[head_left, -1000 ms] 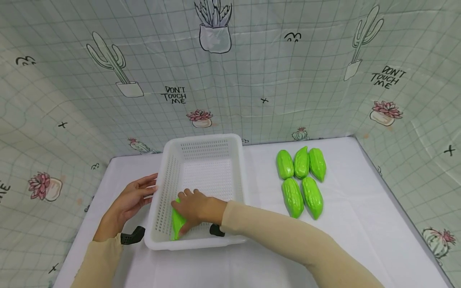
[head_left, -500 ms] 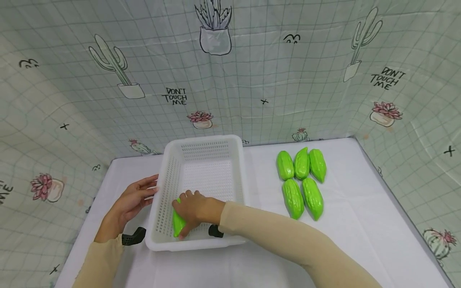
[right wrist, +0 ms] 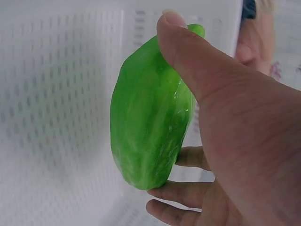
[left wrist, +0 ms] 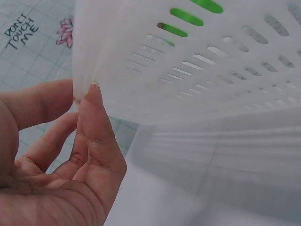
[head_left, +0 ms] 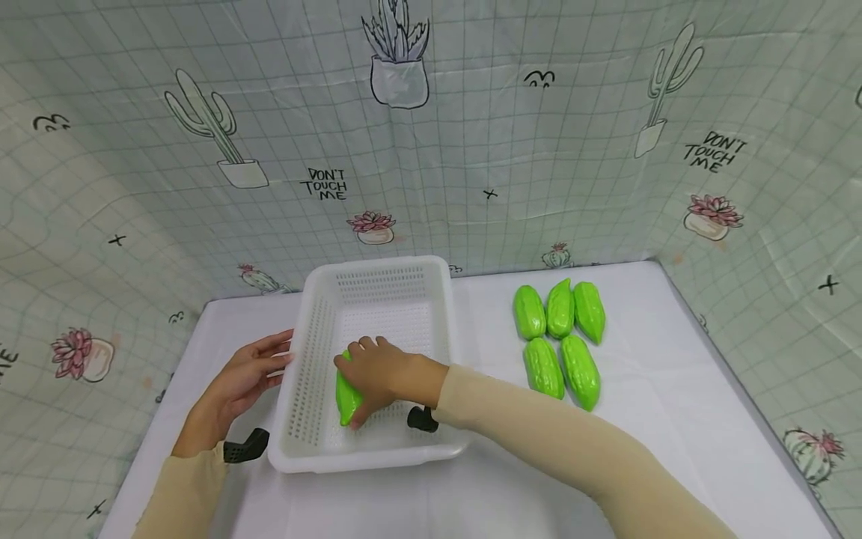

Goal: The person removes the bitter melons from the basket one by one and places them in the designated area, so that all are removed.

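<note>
My right hand (head_left: 380,370) grips a shiny green ridged gourd (right wrist: 148,113) inside the white basket (head_left: 373,454). In the right wrist view the thumb lies across its tapered, stemmed end and the fingers meet its rounded end and side, with the perforated basket floor behind. At the basket's left side, my left hand (head_left: 245,374) pinches the rim with its fingertips; the left wrist view shows the hand (left wrist: 70,160) at the edge of the slotted wall (left wrist: 155,89). Green from the gourd shows through a few slots there.
Several similar green gourds (head_left: 581,372) lie grouped in two rows on the white table (head_left: 660,389), right of the basket. A patterned cloth (head_left: 444,150) hangs behind and at both sides. Black wrist cameras (head_left: 246,446) sit on both wrists.
The right hand and its gourd have shifted a little away from the basket's near left corner, toward the middle. The left hand stays at the rim; the head view has shifted slightly.
</note>
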Demonstrator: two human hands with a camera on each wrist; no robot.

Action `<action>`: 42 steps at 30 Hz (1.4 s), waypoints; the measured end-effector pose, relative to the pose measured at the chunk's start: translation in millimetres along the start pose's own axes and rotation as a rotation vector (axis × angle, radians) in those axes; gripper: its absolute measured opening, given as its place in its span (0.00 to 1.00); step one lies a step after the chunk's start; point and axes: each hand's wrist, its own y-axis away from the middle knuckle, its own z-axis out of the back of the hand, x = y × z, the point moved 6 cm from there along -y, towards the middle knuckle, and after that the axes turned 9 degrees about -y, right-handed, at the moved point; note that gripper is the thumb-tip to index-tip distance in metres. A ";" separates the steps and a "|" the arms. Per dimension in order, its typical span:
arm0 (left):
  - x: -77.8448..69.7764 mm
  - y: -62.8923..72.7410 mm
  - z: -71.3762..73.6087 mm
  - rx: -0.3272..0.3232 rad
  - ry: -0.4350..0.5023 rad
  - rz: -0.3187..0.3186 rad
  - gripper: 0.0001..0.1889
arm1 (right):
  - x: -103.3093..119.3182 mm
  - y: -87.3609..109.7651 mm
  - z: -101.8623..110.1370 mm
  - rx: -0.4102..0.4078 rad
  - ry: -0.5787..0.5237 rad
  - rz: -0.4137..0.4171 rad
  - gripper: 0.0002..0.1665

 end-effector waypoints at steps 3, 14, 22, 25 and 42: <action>0.0 0.4 0.1 0.005 0.000 -0.007 0.37 | -11.6 10.2 8.1 -0.025 -0.023 -0.009 0.65; 0.7 0.4 0.8 0.007 -0.001 -0.003 0.37 | -46.2 59.6 34.0 -0.140 -0.091 -0.011 0.67; -0.5 1.0 1.4 0.017 0.019 -0.011 0.38 | -73.9 94.0 40.0 -0.247 -0.137 0.011 0.69; -0.7 0.7 1.1 0.018 0.026 -0.015 0.38 | -83.2 105.7 37.8 -0.284 -0.146 0.008 0.69; 0.0 -0.9 1.6 0.019 0.031 -0.011 0.38 | -117.2 163.7 35.2 -0.424 -0.167 -0.020 0.69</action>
